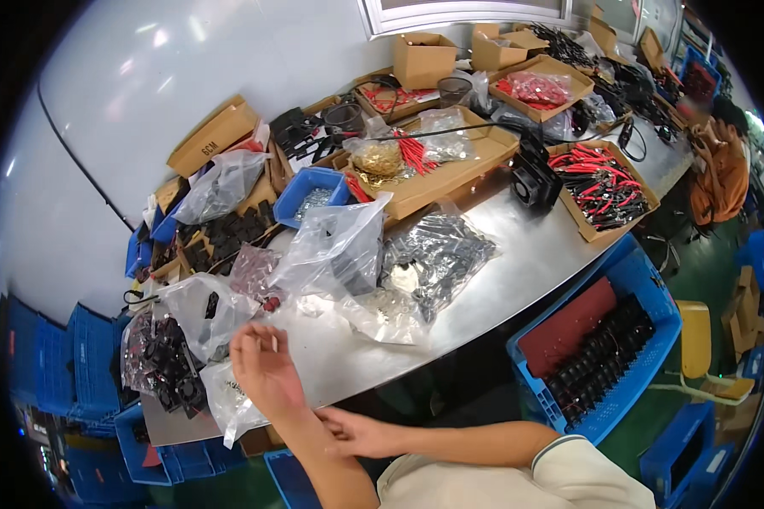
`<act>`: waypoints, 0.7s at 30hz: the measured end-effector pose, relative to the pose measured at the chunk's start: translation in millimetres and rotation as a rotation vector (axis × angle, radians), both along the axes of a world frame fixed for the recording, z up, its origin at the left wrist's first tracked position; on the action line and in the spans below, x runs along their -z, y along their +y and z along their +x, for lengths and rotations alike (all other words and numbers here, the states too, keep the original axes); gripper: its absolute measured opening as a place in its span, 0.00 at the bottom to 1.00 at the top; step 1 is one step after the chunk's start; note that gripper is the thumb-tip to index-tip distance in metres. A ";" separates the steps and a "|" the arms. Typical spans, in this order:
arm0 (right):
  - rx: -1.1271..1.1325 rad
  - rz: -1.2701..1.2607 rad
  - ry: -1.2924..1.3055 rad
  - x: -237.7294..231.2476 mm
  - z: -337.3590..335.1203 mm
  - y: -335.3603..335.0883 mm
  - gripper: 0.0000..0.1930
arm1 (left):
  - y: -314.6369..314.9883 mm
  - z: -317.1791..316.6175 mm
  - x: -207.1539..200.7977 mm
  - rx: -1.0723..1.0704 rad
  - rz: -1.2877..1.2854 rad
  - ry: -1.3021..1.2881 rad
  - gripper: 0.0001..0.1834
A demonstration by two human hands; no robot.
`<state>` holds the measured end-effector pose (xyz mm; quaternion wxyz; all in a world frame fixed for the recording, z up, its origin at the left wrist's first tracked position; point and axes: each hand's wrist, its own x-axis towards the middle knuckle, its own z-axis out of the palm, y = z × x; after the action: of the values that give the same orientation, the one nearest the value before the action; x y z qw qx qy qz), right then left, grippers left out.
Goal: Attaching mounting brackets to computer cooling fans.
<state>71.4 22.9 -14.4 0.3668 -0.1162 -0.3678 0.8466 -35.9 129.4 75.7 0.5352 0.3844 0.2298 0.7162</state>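
My left hand [265,366] is raised over the table's near edge, palm turned inward, with its fingers loosely bent and apart. It holds nothing. My right hand [356,433] reaches across in front of me, its bent fingertips touching my left forearm [318,450] below the wrist. No object shows in it. Nearest the left hand are a clear plastic bag [205,310] and small dark red parts [270,303]. Beyond them lie a large clear bag [335,246], a bag of metal pieces [388,316] and a bag of dark flat parts [441,254].
On the metal table [518,263] stand a blue bin [290,199], a carton of red and black leads [645,188] and a black fan-like device [535,178]. A blue crate [654,280] of black parts sits at right. Another person [721,174] sits at the far right.
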 end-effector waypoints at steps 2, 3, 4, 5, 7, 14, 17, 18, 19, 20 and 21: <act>-0.031 0.050 -0.093 8.5 -9.0 -15.2 0.39 | 16.6 -10.6 -20.1 -0.061 0.032 -0.023 0.12; -0.028 0.051 -0.094 18.6 -14.0 -24.0 0.39 | 24.7 -16.3 -30.8 -0.112 0.061 -0.047 0.11; -0.118 -0.100 -0.080 31.1 -18.4 -32.4 0.38 | 31.9 -21.0 -42.3 -0.108 0.063 -0.048 0.11; -0.205 -0.252 -0.066 38.9 -19.8 -36.4 0.38 | 38.8 -26.4 -53.2 -0.143 0.104 -0.058 0.12; -0.283 -0.400 -0.029 26.4 -16.3 -42.9 0.37 | 47.3 -46.5 -70.7 -0.171 0.144 -0.070 0.12; -0.650 -0.758 0.135 15.0 -34.2 -78.6 0.29 | 58.5 -73.4 -122.5 -0.065 0.405 -0.053 0.14; -0.732 -0.631 0.055 10.0 -22.4 -71.8 0.35 | 53.9 -70.3 -120.6 -0.160 0.388 -0.032 0.15; -0.736 -0.607 0.013 15.9 -16.3 -67.8 0.35 | 51.2 -66.5 -118.9 -0.249 0.344 -0.024 0.15; -0.741 -0.582 -0.028 20.8 -9.2 -62.2 0.35 | 48.5 -64.5 -112.2 -0.247 0.343 -0.025 0.15; -0.744 -0.559 -0.069 25.5 -0.4 -57.3 0.36 | 44.4 -63.0 -98.6 -0.230 0.319 0.059 0.14; -0.765 -0.530 -0.111 23.8 7.2 -53.6 0.36 | 33.3 -67.0 -87.2 -0.229 0.297 0.150 0.13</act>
<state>78.5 -30.7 -38.2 -0.0342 -0.1070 -0.1741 0.9783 -102.9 162.7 162.9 0.3690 0.4830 0.2030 0.7677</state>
